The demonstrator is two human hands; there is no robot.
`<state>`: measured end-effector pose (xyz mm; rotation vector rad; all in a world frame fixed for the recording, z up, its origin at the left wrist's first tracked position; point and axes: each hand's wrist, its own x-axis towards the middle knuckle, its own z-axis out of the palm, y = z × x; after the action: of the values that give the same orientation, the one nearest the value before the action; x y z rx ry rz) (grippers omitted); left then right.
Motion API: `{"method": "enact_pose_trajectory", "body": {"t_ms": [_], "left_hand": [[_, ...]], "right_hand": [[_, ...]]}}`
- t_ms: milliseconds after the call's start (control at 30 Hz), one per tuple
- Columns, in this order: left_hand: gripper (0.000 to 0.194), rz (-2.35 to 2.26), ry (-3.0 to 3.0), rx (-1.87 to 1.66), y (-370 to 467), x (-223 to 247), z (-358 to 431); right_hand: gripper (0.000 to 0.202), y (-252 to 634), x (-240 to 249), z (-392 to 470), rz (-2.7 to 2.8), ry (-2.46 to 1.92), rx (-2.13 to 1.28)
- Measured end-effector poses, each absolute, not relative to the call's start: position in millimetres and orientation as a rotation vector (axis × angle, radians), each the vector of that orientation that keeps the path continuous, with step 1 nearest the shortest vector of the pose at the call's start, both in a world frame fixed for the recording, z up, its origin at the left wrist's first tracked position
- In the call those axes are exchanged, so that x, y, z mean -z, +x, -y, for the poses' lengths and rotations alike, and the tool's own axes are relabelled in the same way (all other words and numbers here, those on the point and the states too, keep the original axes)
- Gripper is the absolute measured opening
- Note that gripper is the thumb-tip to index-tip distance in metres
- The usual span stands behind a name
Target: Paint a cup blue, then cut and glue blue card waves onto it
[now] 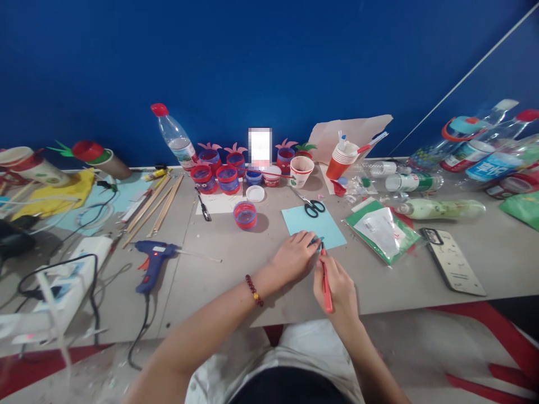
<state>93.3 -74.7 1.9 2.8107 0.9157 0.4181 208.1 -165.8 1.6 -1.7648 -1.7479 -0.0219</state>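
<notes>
The red-handled tool (327, 286) is sitting in the right hand (339, 283), whose fingers are closing around its handle, and its dark tip is pointing away to the far side, meeting a small dark blue piece (315, 240). That piece is lying on the near part of a light blue sheet (332, 233). The left hand (297, 252) is resting palm down at the sheet's near left, its fingertips touching the piece; I cannot tell whether they are pinching or only pressing it. Black-handled scissors (314, 209) are lying on the sheet's far edge. To the right, a clear packet (383, 230) is lying near the sheet, and a phone (455, 264) is resting farther right. To the left, a red and blue cup (245, 215) is standing alone, with a white lid (255, 194) lying just beyond it. Farther left, a blue glue gun (155, 261) is lying on the table (202, 292), wooden sticks (155, 210) are lying on its far side, and a white power strip (73, 278) is lying at the near left
</notes>
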Motion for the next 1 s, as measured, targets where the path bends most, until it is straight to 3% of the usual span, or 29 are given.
{"method": "enact_pose_trajectory", "body": {"t_ms": [1000], "left_hand": [[0.035, -0.917, 2.839, -0.315, 92, -10, 76]], "right_hand": [[0.016, 207, -1, 179, 1.811, -1.728, -0.021]]}}
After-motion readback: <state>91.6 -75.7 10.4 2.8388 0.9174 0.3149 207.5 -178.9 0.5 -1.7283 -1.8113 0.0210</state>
